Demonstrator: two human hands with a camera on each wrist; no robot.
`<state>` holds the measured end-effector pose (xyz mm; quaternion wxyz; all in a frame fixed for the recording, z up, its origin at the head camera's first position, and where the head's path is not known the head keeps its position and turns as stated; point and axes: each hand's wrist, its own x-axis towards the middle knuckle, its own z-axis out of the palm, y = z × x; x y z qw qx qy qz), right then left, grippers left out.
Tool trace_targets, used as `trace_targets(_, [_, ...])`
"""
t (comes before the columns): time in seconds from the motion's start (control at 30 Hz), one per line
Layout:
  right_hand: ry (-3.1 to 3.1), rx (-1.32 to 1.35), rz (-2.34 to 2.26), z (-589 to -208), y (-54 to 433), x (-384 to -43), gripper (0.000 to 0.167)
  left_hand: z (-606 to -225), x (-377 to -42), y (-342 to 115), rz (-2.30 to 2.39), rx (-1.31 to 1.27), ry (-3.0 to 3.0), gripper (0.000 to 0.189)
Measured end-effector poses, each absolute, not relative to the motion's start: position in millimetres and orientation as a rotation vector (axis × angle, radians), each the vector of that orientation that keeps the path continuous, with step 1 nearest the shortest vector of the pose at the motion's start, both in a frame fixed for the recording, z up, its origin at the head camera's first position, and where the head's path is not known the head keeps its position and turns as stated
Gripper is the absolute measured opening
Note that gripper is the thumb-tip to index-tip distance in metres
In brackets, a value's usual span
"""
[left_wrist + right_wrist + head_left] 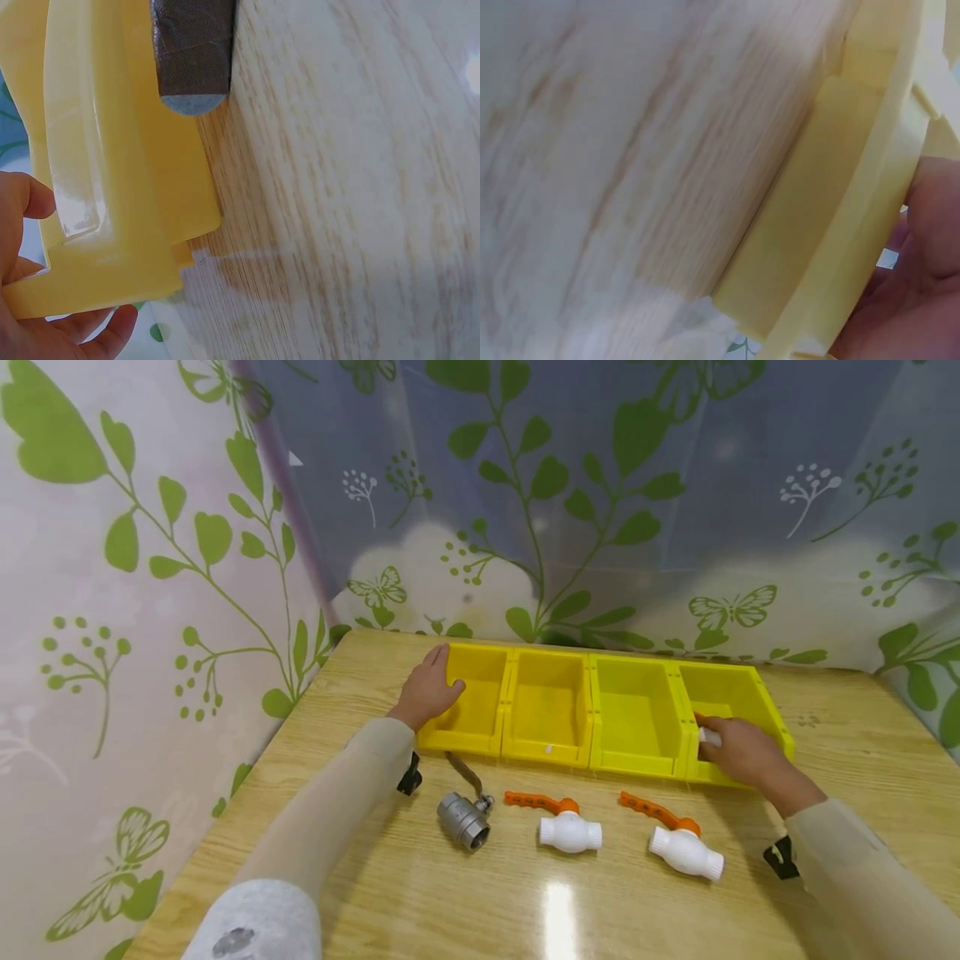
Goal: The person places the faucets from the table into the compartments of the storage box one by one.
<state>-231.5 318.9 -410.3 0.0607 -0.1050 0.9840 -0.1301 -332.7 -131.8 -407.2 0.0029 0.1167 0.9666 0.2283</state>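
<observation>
1 wooden table [847,718]. 4 yellow bins [592,714], in a row; the 9 o'clock wall is pinched by the left hand [429,687], apparently for steadying. At 3 o'clock, within the end bin [727,685], 1 mostly hidden white-and-orange piece [708,737] is gripped by the right hand [744,752]. At 6 o'clock: 1 metal valve [463,821], 2 white valves [572,832], spaced presumably for access.

The left grip [34,341] holds a yellow bin [112,262] near a brown, round-tipped bar [193,49].

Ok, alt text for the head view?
A person's right hand holds a white piece in the rightmost of four yellow bins; left hand grips the leftmost bin. A metal valve and two orange-handled white valves lie in front.
</observation>
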Motion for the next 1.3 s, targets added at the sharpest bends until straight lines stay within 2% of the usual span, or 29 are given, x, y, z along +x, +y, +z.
trace_targets(0.57, [3.012,-0.37,-0.429,-397,313,-213,0.049,-410,-337,-133,0.712,0.369,3.038,0.073])
trace_targets(1.3, [3.024,-0.398,-0.419,-374,290,-164,0.05,-411,-336,-132,0.696,0.352,3.022,0.074])
